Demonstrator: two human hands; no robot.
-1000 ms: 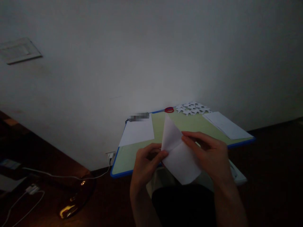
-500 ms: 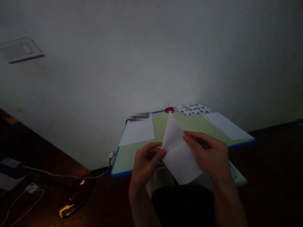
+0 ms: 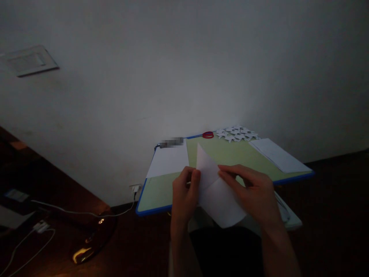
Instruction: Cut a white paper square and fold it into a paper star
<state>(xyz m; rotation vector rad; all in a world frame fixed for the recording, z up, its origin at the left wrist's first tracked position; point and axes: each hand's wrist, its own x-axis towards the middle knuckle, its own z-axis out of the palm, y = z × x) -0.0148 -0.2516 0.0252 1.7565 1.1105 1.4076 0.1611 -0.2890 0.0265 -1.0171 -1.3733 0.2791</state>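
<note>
A white sheet of paper (image 3: 220,200) with a crease across it is held up in front of my body, its pointed corner upward. My left hand (image 3: 186,192) pinches its left edge, thumb on the near face. On the opposite edge, my right hand (image 3: 249,188) grips the paper between thumb and fingertips. Some fingers of the left hand are hidden behind the sheet. Beyond the paper lies the green tabletop (image 3: 161,192) with a blue rim.
Red-handled scissors (image 3: 208,135) lie at the table's back edge, beside many folded white paper pieces (image 3: 236,133). White sheets (image 3: 278,156) rest at the right, another white sheet (image 3: 170,159) at the left. A plugged-in charger (image 3: 135,189) sits on the wall, its cable running left.
My left hand has moved up along the paper's edge and slightly right. The paper's top point has come down and left, and my right hand has shifted slightly left.
</note>
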